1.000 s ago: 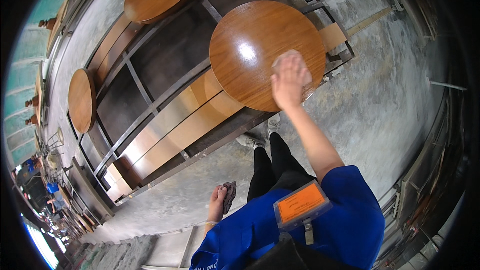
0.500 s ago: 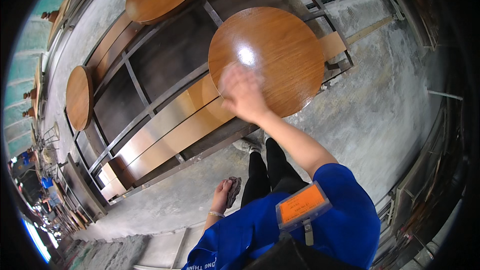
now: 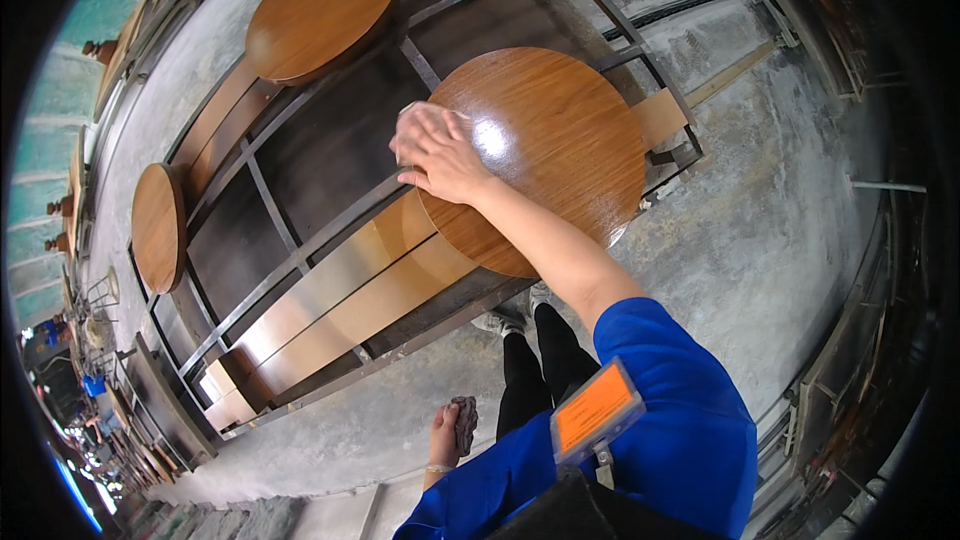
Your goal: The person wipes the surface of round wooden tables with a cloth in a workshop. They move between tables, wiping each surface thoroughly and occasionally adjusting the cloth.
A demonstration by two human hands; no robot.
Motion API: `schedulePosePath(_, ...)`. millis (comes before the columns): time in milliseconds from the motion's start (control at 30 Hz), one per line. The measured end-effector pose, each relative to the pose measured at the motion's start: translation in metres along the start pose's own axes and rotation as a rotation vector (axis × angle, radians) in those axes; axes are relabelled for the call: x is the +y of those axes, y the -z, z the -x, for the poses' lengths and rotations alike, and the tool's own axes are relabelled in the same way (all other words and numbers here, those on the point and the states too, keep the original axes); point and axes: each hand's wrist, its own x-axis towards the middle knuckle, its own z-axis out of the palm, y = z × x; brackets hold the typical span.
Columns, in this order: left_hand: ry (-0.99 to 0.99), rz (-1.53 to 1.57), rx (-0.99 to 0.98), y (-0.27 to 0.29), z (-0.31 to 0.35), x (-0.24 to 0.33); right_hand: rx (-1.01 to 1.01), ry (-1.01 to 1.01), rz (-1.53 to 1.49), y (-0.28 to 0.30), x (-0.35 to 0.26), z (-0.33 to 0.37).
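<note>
Left hand (image 3: 443, 438) grips rag (image 3: 465, 425); right hand (image 3: 440, 152) blurred at tabletop (image 3: 570, 155) edge, hold unclear. Likely wiping; return stroke needs flat palm.

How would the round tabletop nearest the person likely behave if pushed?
The round tabletop is probably stiff: its face shows no visible sag. Its bright shine suggests a smooth, perhaps slippery finish. Lying face up rather than on edge, it seems more apt to slide than roll.

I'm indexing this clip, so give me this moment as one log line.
left hand: holding dark crumpled cloth | right hand: blurred, over left edge of round tabletop | nearby: metal frame
</note>
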Motion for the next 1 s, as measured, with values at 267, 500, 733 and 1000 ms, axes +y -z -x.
schedulePosePath(267,-0.016,0.053,0.037,0.0,0.005,-0.019,0.305,-0.731,0.583,0.036,0.119,-0.004)
schedulePosePath(500,-0.041,-0.07,0.017,0.001,-0.005,-0.017,0.128,-0.214,0.435,0.037,0.129,-0.021)
schedulePosePath(733,-0.012,0.034,0.018,0.016,0.007,-0.025,0.035,-0.653,0.19,0.126,0.219,0.061)
schedulePosePath(1000,-0.097,-0.07,-0.005,-0.003,0.009,0.002,0.288,-0.922,0.215,0.134,0.191,0.187)
